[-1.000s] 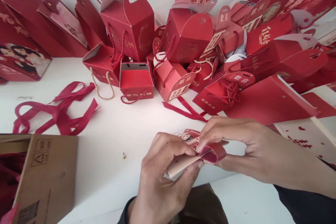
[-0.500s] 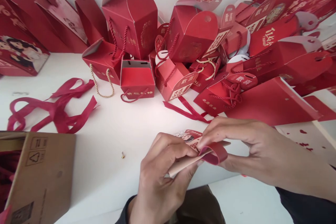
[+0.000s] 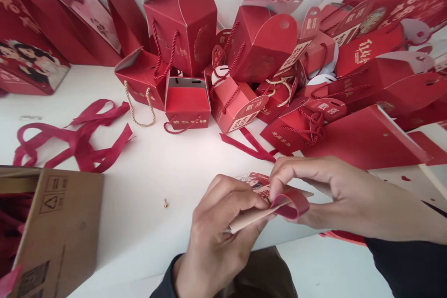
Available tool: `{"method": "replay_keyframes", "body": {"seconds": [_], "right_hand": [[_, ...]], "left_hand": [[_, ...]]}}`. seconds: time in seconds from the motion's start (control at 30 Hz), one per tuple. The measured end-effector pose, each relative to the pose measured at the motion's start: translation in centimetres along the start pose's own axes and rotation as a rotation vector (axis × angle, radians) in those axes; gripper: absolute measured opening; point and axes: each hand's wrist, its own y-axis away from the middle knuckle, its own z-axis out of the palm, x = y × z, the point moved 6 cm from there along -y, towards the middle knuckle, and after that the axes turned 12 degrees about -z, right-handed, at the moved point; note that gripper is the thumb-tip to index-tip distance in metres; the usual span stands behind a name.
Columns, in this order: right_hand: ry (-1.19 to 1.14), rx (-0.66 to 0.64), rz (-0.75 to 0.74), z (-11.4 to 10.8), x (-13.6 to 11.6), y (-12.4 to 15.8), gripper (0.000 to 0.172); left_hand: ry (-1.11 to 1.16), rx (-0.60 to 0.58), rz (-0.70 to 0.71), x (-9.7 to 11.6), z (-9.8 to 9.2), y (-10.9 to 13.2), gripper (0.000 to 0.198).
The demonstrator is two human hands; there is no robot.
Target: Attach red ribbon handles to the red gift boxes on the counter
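Note:
My left hand (image 3: 223, 226) is closed on a folded printed card piece (image 3: 256, 182), its thumb below and fingers above. The card's pale edge faces me, and a cartoon figure on a red and white print shows behind my fingers. A dark red strap (image 3: 299, 206) bends into a loop at the card's right end. My right hand (image 3: 331, 195) pinches the strap against the card, with its index finger on top and thumb behind the loop. The fingertips hide where strap and card meet. A small brass-coloured fastener (image 3: 165, 203) lies on the white table, left of my hands.
Red gift boxes (image 3: 185, 23) with rope handles crowd the table's back. Tall red bags (image 3: 129, 18) stand at the left rear. Loose crimson ribbon (image 3: 78, 144) lies near a cardboard box (image 3: 66, 223) at the front left. A flat red panel (image 3: 363, 142) lies beyond my right hand.
The view has shifted slightly, so the table's things sit a little farther right. Both hands keep their hold on the card and strap, with only slight finger movement.

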Motion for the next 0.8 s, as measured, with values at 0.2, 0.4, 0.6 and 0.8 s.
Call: {"method": "replay_keyframes", "body": {"seconds": [0.2,0.4,0.6,0.8], "right_hand": [[-0.024,-0.015,0.041,0.06,-0.02,-0.14,0.017],[0.023,-0.014,0.081,-0.04,-0.43,-0.34,0.020],[-0.054,-0.029,0.076,0.22,-0.27,-0.59,0.016],[-0.019,0.035,0.010,0.14,-0.41,-0.31,0.014]], "left_hand": [[-0.008,-0.011,0.028,0.04,0.04,0.07,0.010],[-0.021,-0.001,0.043,0.13,0.04,0.21,0.010],[-0.009,0.011,0.008,-0.16,0.22,0.34,0.011],[-0.032,-0.024,-0.036,-0.40,0.52,0.65,0.014]]}}
